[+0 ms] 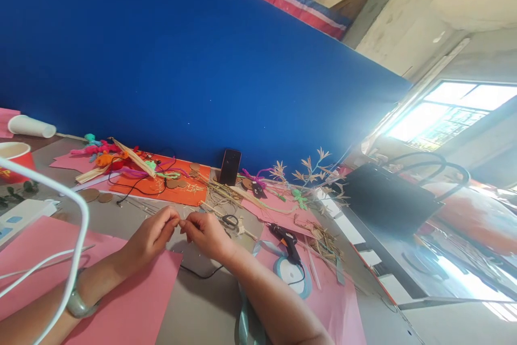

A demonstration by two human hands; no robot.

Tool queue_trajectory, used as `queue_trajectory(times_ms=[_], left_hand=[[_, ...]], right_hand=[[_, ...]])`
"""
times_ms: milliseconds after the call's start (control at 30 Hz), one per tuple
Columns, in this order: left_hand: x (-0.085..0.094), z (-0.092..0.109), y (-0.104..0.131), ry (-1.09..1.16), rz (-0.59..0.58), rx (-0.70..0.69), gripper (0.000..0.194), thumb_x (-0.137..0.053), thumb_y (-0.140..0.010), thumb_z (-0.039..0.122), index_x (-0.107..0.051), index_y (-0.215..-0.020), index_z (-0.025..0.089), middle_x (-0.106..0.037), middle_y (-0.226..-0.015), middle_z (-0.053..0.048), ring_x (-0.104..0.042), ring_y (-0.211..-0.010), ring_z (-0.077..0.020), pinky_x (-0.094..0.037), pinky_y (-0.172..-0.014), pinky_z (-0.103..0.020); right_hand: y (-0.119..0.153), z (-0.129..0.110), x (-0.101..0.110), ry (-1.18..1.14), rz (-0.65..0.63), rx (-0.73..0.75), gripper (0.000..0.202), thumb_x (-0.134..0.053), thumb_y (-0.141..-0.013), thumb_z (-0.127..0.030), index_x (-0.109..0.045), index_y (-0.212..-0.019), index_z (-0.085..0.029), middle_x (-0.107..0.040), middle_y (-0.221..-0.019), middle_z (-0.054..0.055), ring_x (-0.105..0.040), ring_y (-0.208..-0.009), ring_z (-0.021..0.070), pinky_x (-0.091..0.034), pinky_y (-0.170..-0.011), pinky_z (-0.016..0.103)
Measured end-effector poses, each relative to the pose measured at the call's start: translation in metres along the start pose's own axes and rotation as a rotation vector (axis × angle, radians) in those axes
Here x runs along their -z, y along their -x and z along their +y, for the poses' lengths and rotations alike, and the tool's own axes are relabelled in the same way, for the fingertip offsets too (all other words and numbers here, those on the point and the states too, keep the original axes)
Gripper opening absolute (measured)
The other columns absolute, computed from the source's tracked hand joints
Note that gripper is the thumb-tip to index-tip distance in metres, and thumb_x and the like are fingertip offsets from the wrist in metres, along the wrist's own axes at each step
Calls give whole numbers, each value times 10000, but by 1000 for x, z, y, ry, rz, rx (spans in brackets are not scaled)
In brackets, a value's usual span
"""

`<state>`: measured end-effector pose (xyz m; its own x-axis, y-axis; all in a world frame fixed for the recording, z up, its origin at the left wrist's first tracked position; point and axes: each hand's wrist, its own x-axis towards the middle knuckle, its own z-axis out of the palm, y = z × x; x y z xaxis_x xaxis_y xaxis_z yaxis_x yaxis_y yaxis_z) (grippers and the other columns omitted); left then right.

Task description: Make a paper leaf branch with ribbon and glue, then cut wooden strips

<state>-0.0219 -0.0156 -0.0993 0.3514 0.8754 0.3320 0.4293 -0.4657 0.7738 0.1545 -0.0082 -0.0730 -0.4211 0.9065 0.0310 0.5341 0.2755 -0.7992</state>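
Note:
My left hand [155, 231] and my right hand [207, 233] meet over the grey table, both with fingers pinched together. Whatever lies between the fingertips is too small to make out. Under my left forearm spreads a sheet of pink paper [133, 302]. A pair of scissors with dark handles [230, 220] lies just beyond my right hand. To the right of that hand are a black hot glue gun [286, 240] and a roll of light blue ribbon [290, 275], both on more pink paper.
A phone [230, 167] leans against the blue panel [202, 65]. Orange paper [194, 189] bears cords, wood slices and pipe cleaners. Dried stalks [323, 237] lie right. A white cable [83, 226] arcs across the left, near a red cup [18, 164] and power strip [24, 221].

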Motion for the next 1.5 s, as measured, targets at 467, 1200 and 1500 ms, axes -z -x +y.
queue_trajectory(times_ms=[467,1200,1500], left_hand=[[5,-5,-5,52,124,106,265,-331,-924,400,-465,-805,204,-490,-604,32,-492,-565,-141,-391,-574,-254],[14,-10,-7,711,-23,225,98,-403,-722,183,-448,-635,176,-573,-759,-11,-456,-550,-102,-354,-515,-239],[13,-3,-12,737,-70,371,267,-358,-778,351,-444,-586,186,-544,-591,-21,-461,-495,-132,-339,-465,-250]], right_hand=[[4,-4,-1,15,-1,0,266,-494,-893,-322,-648,-728,-183,-574,-569,-44,-464,-507,81,-322,-492,196],[1,-5,1,-16,128,-5,309,-542,-849,-342,-525,-592,-171,-466,-507,-59,-349,-486,73,-255,-467,200],[0,-4,-2,-36,121,-13,294,-543,-847,-334,-534,-603,-172,-500,-520,-52,-371,-488,74,-276,-470,198]])
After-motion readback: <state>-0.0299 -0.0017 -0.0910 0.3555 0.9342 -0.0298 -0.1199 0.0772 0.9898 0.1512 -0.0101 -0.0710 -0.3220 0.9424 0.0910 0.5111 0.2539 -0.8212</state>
